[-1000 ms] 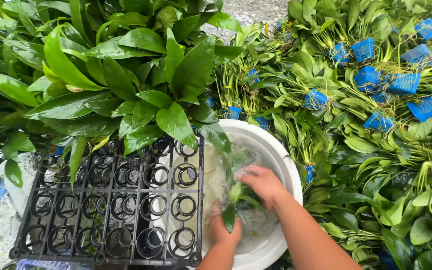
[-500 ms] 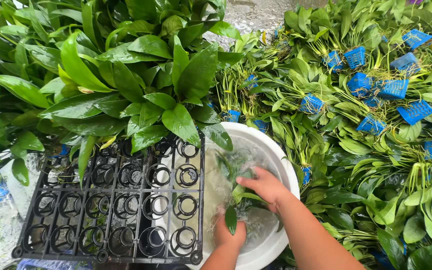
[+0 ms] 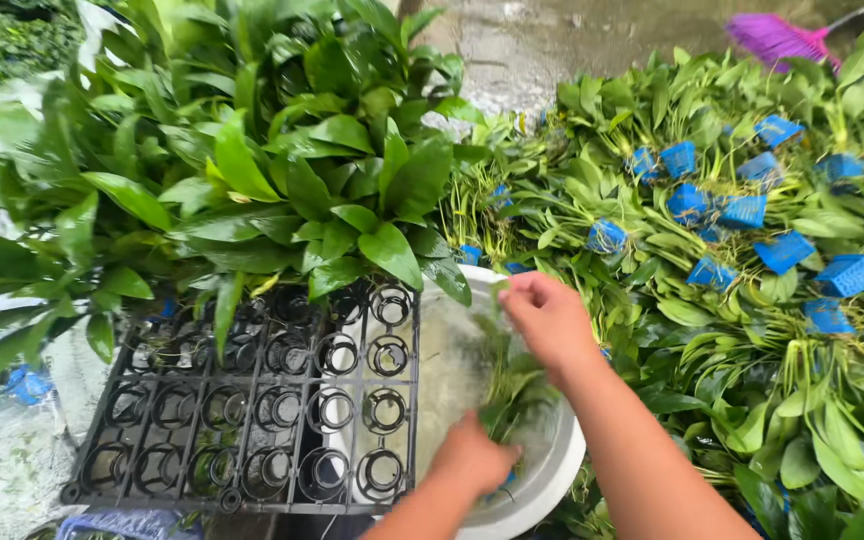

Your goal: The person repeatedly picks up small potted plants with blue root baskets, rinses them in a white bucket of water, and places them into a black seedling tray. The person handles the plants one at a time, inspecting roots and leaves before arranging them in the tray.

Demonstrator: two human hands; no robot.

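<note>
A white round basin (image 3: 552, 478) of water sits low in the middle of the view. Over it I hold a small green plant (image 3: 508, 385). My right hand (image 3: 549, 316) grips its leaf tips at the top. My left hand (image 3: 471, 458) closes around its base just above the water, where a bit of blue pot shows. A black plastic tray (image 3: 252, 400) with round holes lies partly over the basin's left side. Its far rows hold leafy green plants (image 3: 282, 170), while its near rows stand empty.
A heap of similar green plants in small blue net pots (image 3: 752, 212) lies to the right of the basin. Wet concrete ground (image 3: 552, 45) shows at the back, with a purple broom head (image 3: 777, 38) at the upper right.
My right hand has risen from inside the basin to above its rim, drawing the plant's leaves upward. My left hand stays low at the plant's base. The camera has tilted slightly.
</note>
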